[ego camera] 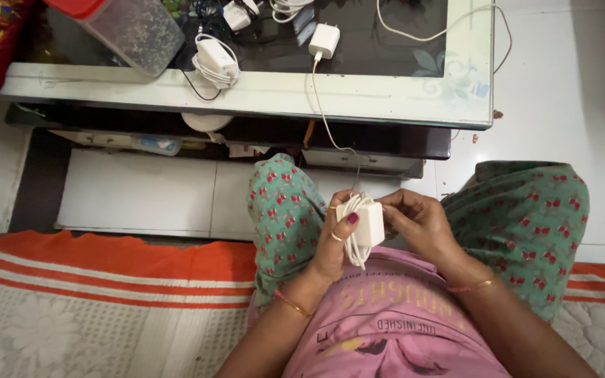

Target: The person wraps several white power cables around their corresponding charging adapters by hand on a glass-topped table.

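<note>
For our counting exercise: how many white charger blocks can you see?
3: one in the left hand and right hand, the held charger; two on the glass table, a wrapped charger and plain charger. Clutter may hide more.

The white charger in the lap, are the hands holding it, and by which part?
Yes. The left hand grips the white charger block around its body, over the wound cable; the right hand pinches its right edge.
</note>
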